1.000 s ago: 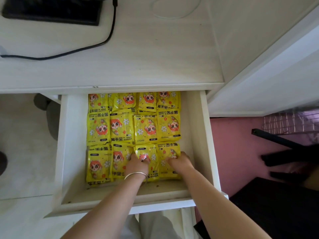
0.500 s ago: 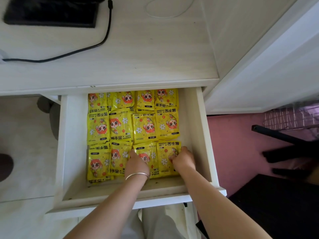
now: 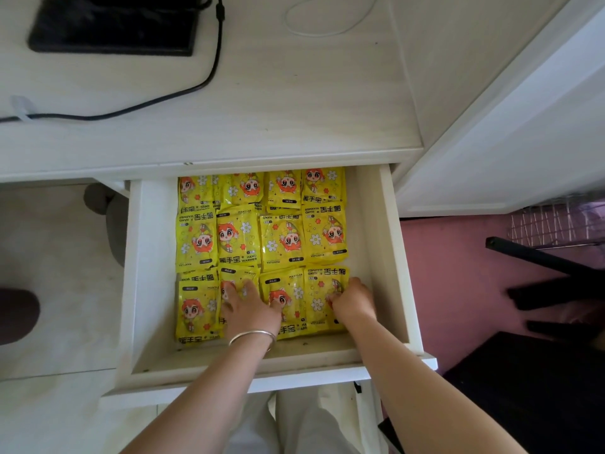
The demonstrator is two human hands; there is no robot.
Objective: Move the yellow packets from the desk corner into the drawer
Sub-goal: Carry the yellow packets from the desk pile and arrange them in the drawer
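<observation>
- White wooden drawer (image 3: 396,257) is standing pulled out under the pale wooden desk top (image 3: 294,93); the yellow printed plastic packets (image 3: 281,240) are lying flat inside it, filling it from near the left wall across, with a bare strip along the right wall.
- Count: three rows of four are showing, twelve packets in all. The back row is sitting partly under the desk edge. None are showing on the desk top in view.
- Long axes are all running front to back, and the rows are overlapping slightly.
- Left hand (image 3: 248,309), silver bangle (image 3: 252,335) at the wrist, is pressing on the second packet from the left in the front row, fingers spread and fairly straight.
- Right hand (image 3: 353,303) is resting on the front row's rightmost packet, fingers curled with tips on its face and thumb along its right edge; I cannot tell whether it is pinching.
- Both packets are lying directly under the fingers, so any nudge is likely going toward the front wall or sideways. The packet between the hands is sitting about equally near each.
- One black flat device (image 3: 111,31) and one black cable (image 3: 216,60) are lying toward the desk top's back left.
</observation>
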